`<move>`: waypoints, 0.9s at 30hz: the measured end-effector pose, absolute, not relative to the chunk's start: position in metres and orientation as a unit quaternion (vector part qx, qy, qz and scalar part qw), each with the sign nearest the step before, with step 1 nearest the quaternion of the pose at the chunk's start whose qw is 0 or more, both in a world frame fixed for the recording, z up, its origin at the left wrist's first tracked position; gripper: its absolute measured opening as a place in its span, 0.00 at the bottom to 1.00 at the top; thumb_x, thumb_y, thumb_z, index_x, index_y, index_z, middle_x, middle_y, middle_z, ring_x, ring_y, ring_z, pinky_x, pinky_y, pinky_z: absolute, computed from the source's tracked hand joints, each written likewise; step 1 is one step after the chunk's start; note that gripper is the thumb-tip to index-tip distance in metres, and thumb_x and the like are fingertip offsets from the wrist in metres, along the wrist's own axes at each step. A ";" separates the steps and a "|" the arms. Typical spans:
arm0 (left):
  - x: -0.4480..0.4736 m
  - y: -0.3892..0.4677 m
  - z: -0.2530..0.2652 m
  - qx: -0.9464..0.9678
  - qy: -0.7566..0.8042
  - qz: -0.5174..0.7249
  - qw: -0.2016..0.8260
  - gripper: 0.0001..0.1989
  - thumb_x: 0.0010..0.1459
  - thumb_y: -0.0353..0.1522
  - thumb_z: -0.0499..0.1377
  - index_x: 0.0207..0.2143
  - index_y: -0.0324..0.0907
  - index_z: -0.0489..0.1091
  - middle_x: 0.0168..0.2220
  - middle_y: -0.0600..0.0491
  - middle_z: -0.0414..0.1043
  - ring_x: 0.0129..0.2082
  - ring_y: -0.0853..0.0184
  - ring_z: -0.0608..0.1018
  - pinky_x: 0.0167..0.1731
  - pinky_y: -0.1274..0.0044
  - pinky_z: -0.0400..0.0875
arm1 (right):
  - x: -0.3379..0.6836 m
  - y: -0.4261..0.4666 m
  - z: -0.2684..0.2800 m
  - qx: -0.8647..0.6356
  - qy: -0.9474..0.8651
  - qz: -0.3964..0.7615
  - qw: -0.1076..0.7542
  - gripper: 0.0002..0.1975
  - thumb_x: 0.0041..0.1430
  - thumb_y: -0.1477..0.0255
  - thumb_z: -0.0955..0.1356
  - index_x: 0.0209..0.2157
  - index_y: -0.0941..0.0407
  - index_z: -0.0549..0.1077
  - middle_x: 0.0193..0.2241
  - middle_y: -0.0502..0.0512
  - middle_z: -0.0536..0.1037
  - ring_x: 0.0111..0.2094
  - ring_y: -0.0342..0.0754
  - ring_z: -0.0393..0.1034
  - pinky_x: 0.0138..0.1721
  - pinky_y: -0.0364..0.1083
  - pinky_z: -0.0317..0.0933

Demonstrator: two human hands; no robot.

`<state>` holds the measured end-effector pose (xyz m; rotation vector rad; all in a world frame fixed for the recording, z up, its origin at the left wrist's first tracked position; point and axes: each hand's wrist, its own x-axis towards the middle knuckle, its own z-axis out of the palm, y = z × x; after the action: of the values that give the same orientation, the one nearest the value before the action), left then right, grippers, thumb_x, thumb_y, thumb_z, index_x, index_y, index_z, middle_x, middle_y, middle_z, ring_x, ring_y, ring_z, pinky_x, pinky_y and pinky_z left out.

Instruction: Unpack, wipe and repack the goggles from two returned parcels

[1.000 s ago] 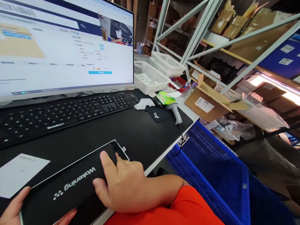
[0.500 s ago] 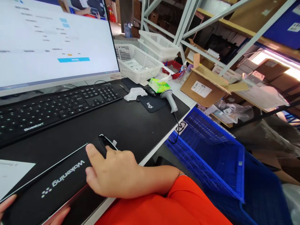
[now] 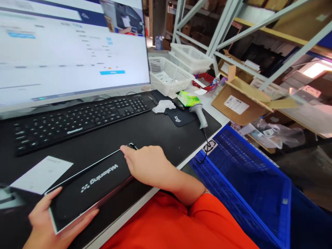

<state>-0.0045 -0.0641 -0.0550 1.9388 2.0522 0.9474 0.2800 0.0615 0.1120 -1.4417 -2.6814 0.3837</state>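
Note:
A long, narrow box point(image 3: 55, 221) with thin white edges holds a black insert point(image 3: 103, 185) lettered "Wakening". It is above the near edge of the black desk mat point(image 3: 160, 138), its left end closer to me. My left hand point(image 3: 48, 221) is closed around that left end, with the thumb on one long side and the fingers on the other. At the far right end, my right hand point(image 3: 150, 164) is closed over the box, thumb along the rim; its other fingertips are hidden. A printed paper card point(image 3: 43, 174) lies on the mat beyond the left hand.
Behind the box are a keyboard point(image 3: 83, 119) and a monitor point(image 3: 77, 58). Rightward lie crumpled white tissue point(image 3: 164, 106), a grey barcode scanner point(image 3: 199, 114) and a green packet point(image 3: 188, 98). Blue crates point(image 3: 249, 180) and a cardboard box point(image 3: 240, 103) stand beyond the desk's right edge.
The view has shifted left, bringing my left hand and the paper card more fully into sight. My right thumb now lies at the box's rim, and the raised black piece at that end no longer shows.

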 end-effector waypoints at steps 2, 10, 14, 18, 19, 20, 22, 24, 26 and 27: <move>0.000 -0.064 -0.051 0.642 0.695 0.316 0.070 0.50 0.63 0.58 0.60 0.79 0.57 0.42 0.67 0.43 0.59 0.65 0.38 0.73 0.68 0.41 0.71 | 0.276 0.062 0.121 -0.471 -0.877 0.095 0.026 0.19 0.81 0.61 0.63 0.59 0.56 0.78 0.41 0.61 0.87 0.43 0.57 0.85 0.40 0.51 0.76; 0.008 -0.067 -0.060 0.597 0.690 0.376 0.160 0.55 0.59 0.55 0.67 0.76 0.44 0.44 0.73 0.37 0.52 0.73 0.39 0.66 0.74 0.45 0.62 | 0.272 0.101 0.133 -0.147 -0.984 0.099 -0.030 0.50 0.55 0.63 0.85 0.74 0.56 0.67 0.65 0.70 0.77 0.62 0.66 0.75 0.60 0.61 0.73; 0.015 -0.064 -0.063 0.588 0.658 0.420 0.212 0.63 0.58 0.50 0.69 0.78 0.40 0.30 0.75 0.31 0.53 0.76 0.39 0.63 0.74 0.46 0.61 | 0.274 0.119 0.133 -0.129 -0.980 0.148 -0.025 0.39 0.66 0.63 0.78 0.74 0.57 0.67 0.67 0.67 0.77 0.65 0.62 0.74 0.65 0.59 0.70; 0.021 -0.066 -0.061 0.578 0.641 0.446 0.237 0.64 0.58 0.45 0.71 0.79 0.44 0.29 0.76 0.34 0.54 0.77 0.40 0.63 0.74 0.45 0.60 | 0.283 0.138 0.133 -0.102 -0.964 0.243 0.027 0.33 0.69 0.61 0.76 0.72 0.50 0.71 0.66 0.60 0.78 0.66 0.57 0.74 0.70 0.58 0.66; 0.022 -0.066 -0.060 0.575 0.640 0.449 0.240 0.65 0.57 0.44 0.72 0.79 0.46 0.29 0.76 0.34 0.55 0.77 0.40 0.64 0.74 0.45 0.61 | 0.287 0.144 0.133 -0.094 -0.958 0.266 0.046 0.33 0.68 0.59 0.76 0.71 0.50 0.72 0.66 0.60 0.79 0.66 0.58 0.74 0.70 0.59 0.66; 0.023 -0.067 -0.060 0.573 0.639 0.452 0.242 0.66 0.55 0.42 0.73 0.80 0.47 0.30 0.76 0.34 0.56 0.76 0.39 0.65 0.73 0.44 0.62 | 0.292 0.149 0.133 -0.088 -0.951 0.291 0.065 0.33 0.68 0.57 0.76 0.70 0.50 0.73 0.65 0.61 0.79 0.66 0.59 0.74 0.70 0.59 0.66; 0.024 -0.066 -0.061 0.571 0.637 0.458 0.244 0.68 0.51 0.40 0.76 0.80 0.49 0.32 0.76 0.35 0.58 0.75 0.39 0.67 0.73 0.45 0.65 | 0.303 0.161 0.132 -0.085 -0.930 0.343 0.102 0.36 0.65 0.52 0.78 0.69 0.50 0.74 0.66 0.62 0.79 0.67 0.62 0.73 0.70 0.60 0.65; 0.024 -0.065 -0.062 0.572 0.632 0.464 0.241 0.70 0.49 0.38 0.77 0.80 0.51 0.33 0.75 0.36 0.59 0.74 0.39 0.68 0.72 0.47 0.67 | 0.312 0.169 0.132 -0.093 -0.905 0.393 0.133 0.38 0.62 0.48 0.78 0.68 0.49 0.75 0.67 0.63 0.78 0.68 0.63 0.73 0.70 0.60 0.65; 0.025 -0.065 -0.064 0.574 0.628 0.470 0.237 0.69 0.48 0.37 0.77 0.80 0.52 0.34 0.76 0.38 0.59 0.73 0.40 0.69 0.72 0.49 0.68 | 0.315 0.173 0.130 -0.096 -0.882 0.436 0.148 0.40 0.60 0.45 0.78 0.68 0.47 0.76 0.67 0.62 0.78 0.67 0.64 0.74 0.69 0.60 0.66; 0.026 -0.064 -0.064 0.576 0.625 0.473 0.234 0.68 0.49 0.36 0.76 0.80 0.52 0.35 0.76 0.38 0.58 0.73 0.40 0.69 0.72 0.49 0.69 | 0.313 0.173 0.127 -0.087 -0.874 0.455 0.146 0.40 0.59 0.44 0.78 0.68 0.47 0.76 0.66 0.61 0.79 0.67 0.64 0.75 0.69 0.60 0.67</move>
<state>0.0258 -0.0644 -0.0643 1.5805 1.7161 1.2973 0.3133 0.1727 0.1274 -0.2514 -2.5169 1.3107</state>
